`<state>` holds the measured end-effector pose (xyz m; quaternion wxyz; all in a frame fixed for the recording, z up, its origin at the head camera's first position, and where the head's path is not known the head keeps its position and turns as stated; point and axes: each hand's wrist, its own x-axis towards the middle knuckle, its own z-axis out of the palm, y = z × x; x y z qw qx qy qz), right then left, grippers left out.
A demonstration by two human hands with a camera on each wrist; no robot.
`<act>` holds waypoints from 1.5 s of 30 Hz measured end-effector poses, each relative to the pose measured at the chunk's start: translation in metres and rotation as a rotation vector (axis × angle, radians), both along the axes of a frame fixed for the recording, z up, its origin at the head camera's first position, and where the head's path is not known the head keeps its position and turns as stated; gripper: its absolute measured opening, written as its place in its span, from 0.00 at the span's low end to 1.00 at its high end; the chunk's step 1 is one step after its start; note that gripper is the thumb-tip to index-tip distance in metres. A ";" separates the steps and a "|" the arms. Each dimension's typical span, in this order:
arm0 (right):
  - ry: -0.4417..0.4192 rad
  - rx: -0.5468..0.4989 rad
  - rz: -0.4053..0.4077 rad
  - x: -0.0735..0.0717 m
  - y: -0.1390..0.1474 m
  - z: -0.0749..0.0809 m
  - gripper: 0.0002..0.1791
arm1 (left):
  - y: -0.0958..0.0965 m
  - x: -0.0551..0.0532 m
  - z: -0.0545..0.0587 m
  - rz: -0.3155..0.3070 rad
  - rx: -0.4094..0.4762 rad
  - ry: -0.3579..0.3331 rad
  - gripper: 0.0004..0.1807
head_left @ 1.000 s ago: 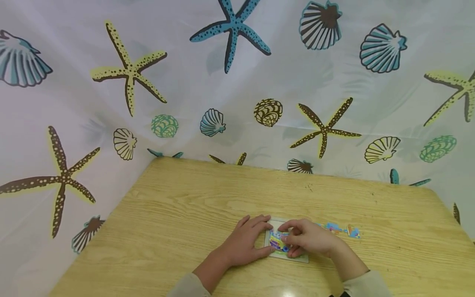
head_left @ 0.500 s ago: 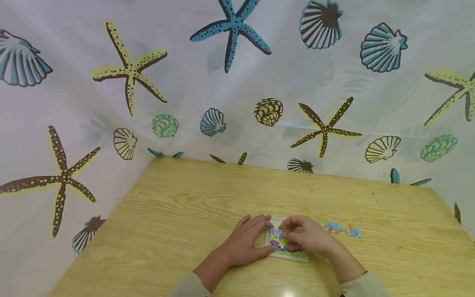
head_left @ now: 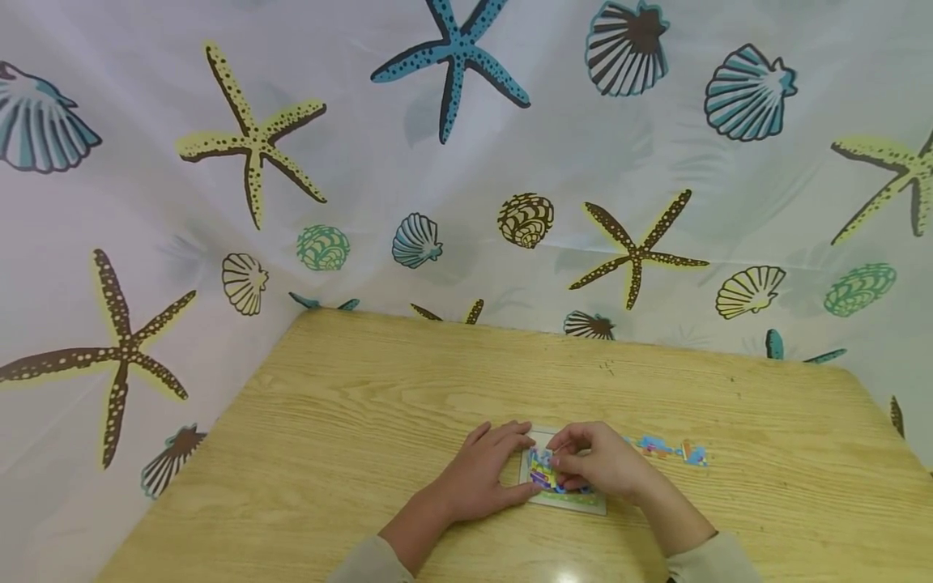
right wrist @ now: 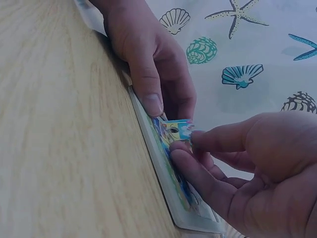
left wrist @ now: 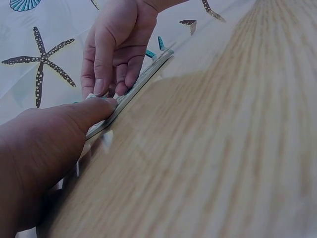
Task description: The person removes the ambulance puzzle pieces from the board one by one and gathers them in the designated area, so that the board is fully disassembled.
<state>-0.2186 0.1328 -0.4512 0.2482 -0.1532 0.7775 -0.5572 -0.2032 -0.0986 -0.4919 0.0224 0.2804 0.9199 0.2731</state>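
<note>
A small puzzle piece (right wrist: 183, 128) is pinched between the thumb and fingers of the right hand (head_left: 603, 463), just above the printed picture in a flat tray (head_left: 541, 438), in the lower part of the head view, a little right of centre. The left hand (head_left: 477, 478) is laid with fingers spread at the left side of the tray, its thumb pressed on the near part. By its look, the piece should be judged very light, thin and fairly stiff, with a smooth face that may slip and tabs that could be bent if forced; it is best taken by two opposite edges. The tray looks light too and could be slid easily, so it is best steadied at its rim. In all, one tray, one held piece and two hands are counted. At least two loose pieces (head_left: 655, 445) are seen on the wooden table (head_left: 364, 405), right of the right hand; a sliver of blue by the knuckles is too covered to be counted. The number of pieces inside the tray cannot be told, as they are partly hidden by fingers. Two pale sleeves (head_left: 713, 559) are seen at the bottom edge, and one patterned cloth (head_left: 466, 178) is hung behind.
</note>
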 end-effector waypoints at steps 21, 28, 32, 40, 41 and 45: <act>-0.092 -0.032 0.082 -0.013 0.037 0.005 0.16 | 0.002 0.000 0.000 0.001 -0.008 -0.002 0.31; -0.099 -0.016 0.090 -0.020 0.061 0.008 0.18 | 0.002 0.001 0.001 0.006 -0.013 -0.020 0.31; -0.120 -0.009 0.069 -0.025 0.076 0.008 0.18 | 0.001 0.001 0.002 0.005 -0.011 -0.023 0.31; -0.123 -0.001 0.045 -0.030 0.093 0.010 0.19 | 0.002 0.001 0.001 0.010 -0.015 -0.023 0.31; -0.120 0.004 0.045 -0.031 0.094 0.010 0.18 | 0.002 0.001 0.001 0.009 -0.015 -0.024 0.31; -0.129 0.038 0.042 -0.030 0.098 0.010 0.16 | 0.001 0.001 0.001 0.006 -0.013 -0.026 0.31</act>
